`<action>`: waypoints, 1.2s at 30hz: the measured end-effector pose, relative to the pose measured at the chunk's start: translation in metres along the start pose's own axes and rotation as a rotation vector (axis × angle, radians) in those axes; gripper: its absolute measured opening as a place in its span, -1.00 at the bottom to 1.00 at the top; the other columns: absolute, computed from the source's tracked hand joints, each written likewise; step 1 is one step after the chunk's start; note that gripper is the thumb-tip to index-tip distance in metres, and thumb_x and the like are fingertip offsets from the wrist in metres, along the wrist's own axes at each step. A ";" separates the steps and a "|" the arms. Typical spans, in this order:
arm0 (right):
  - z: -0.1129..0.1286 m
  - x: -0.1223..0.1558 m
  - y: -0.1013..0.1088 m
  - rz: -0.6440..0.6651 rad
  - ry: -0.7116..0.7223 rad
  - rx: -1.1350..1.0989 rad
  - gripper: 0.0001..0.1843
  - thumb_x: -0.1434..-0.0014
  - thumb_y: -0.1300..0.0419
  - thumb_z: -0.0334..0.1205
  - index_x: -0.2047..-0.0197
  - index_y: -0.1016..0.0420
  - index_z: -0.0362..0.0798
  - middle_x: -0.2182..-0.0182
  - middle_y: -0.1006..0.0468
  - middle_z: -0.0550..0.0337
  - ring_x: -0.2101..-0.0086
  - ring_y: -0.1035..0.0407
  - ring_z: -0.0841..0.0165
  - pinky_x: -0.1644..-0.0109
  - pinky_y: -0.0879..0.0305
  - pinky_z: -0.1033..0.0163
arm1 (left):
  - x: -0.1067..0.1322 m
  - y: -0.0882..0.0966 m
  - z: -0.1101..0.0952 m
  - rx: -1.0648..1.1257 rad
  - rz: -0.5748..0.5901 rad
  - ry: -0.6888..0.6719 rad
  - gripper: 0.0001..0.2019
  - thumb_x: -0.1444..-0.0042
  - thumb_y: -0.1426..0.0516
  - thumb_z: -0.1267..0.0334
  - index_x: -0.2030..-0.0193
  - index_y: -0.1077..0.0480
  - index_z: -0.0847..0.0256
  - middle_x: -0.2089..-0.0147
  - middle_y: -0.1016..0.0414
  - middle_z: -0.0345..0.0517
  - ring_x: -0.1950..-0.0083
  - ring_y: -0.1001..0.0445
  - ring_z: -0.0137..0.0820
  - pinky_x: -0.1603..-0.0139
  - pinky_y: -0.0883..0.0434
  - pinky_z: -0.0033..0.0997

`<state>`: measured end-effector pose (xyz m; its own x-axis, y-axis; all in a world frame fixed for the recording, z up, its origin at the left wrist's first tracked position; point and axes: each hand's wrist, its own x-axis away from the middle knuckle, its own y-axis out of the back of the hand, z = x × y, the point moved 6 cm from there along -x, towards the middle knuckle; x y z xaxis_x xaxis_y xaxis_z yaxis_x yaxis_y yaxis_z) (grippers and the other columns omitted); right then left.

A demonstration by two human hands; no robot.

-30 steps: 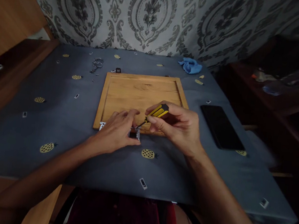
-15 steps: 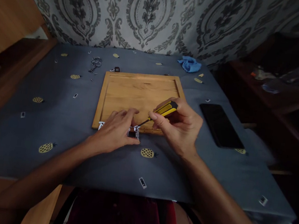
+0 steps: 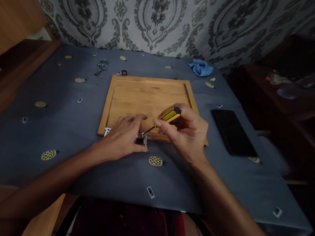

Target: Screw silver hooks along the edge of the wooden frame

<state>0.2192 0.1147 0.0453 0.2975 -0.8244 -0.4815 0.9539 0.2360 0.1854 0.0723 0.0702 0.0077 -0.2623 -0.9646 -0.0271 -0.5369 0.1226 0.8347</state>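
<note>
A framed wooden panel (image 3: 148, 97) lies flat on the cloth-covered table (image 3: 177, 189). Along its near edge sits a shiny metal bracket (image 3: 144, 141), partly hidden by my left hand (image 3: 122, 136). That hand is closed on the bracket, thumb at its near side and fingers over the panel edge. My right hand (image 3: 187, 133) grips a yellow and black screwdriver (image 3: 171, 114), tilted with its shaft pointing down to the left. The tip meets the bracket near its far end; any screw beneath is too small to make out.
To the right of the panel lies a black phone (image 3: 233, 132). A crumpled blue cloth (image 3: 200, 68) is at the back right. Metal pieces (image 3: 102, 66) and a small black object (image 3: 124, 72) lie behind the panel's left side. A patterned curtain (image 3: 158, 14) hangs behind.
My right hand and the screwdriver handle have shifted slightly left, and the screwdriver stands a little steeper. The tip stays at the bracket. My left hand keeps its place.
</note>
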 end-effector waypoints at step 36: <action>0.009 -0.002 0.009 -0.081 0.022 -0.085 -0.62 -0.01 -0.53 -0.01 0.46 -0.44 0.01 0.48 -0.40 0.31 0.57 -0.30 0.49 0.61 -0.29 0.32 | 0.000 -0.001 -0.001 0.011 0.021 -0.006 -0.24 -0.01 -0.44 0.20 -0.27 -0.19 0.22 0.01 -0.55 0.01 -0.11 -0.50 0.00 -0.15 -0.37 0.01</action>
<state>0.2266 0.1139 0.0551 0.2191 -0.8316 -0.5104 0.9745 0.2124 0.0723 0.0734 0.0698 0.0077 -0.2782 -0.9604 -0.0126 -0.5403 0.1457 0.8288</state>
